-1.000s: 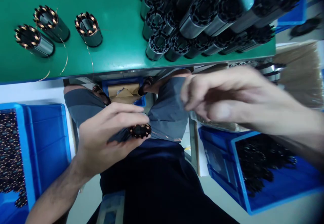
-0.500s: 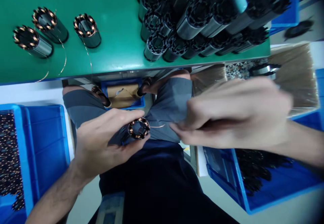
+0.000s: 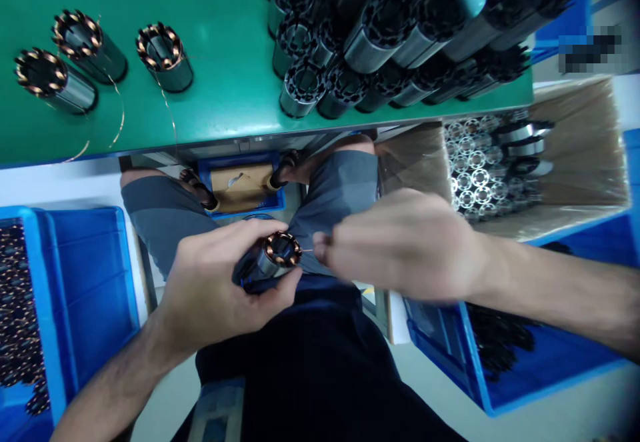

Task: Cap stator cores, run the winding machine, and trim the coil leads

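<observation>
- Since half a second ago the right hand [image 3: 400,245] has come closer to the wound stator [image 3: 277,255]. Its fingertips [image 3: 320,249] are now just beside the stator's rim, and the stretch of copper wire [image 3: 306,250] between them is shorter.
- The stator is also tilted more, so its shiny metal side shows. The right hand no longer covers the cardboard box [image 3: 575,142].
- Far left of the stator and a little lower is one blue bin [image 3: 95,282]. Dark coiled parts fill its left part.
- Up and left of the stator, three finished stators [image 3: 85,42] stand on the green table [image 3: 225,62]. Loose wire ends trail from them toward the table edge.
- The left hand [image 3: 225,282] is closed around the stator's body and holds it over the lap, below the table edge.
- The right hand, just right of the stator, has its fingers curled together, with the tips pinched on the thin wire.
- Up and right of the stator, black empty cores [image 3: 390,29] are piled on the table. They are more than ten; I cannot count them exactly.
- Right of the stator, past the right hand, the box holds many metal rings [image 3: 475,169].
- Below and right of the stator, a second blue bin [image 3: 500,375] lies partly behind the right forearm.
</observation>
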The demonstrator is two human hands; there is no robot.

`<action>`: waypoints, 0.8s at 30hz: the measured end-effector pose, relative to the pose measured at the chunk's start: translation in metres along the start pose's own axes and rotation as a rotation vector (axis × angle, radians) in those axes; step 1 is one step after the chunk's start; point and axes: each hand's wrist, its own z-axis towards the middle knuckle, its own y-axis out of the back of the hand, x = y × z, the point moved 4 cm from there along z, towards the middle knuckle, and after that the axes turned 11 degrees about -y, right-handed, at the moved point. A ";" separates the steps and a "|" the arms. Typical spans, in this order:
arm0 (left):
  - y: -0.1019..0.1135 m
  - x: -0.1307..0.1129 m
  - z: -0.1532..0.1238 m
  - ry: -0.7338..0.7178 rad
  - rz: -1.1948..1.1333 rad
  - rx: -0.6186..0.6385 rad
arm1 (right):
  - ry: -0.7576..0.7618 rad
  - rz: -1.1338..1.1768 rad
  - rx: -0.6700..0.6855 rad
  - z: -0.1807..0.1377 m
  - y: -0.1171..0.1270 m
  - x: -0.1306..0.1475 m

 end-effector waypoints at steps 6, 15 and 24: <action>0.004 0.004 -0.006 0.007 -0.096 -0.136 | 0.102 0.067 -0.156 -0.008 0.032 0.014; -0.001 -0.014 0.002 -0.310 0.216 -0.172 | -0.095 0.129 0.198 0.009 -0.006 -0.018; 0.019 0.013 -0.016 0.059 -0.043 -0.170 | 0.436 -0.560 -0.554 -0.035 0.068 0.062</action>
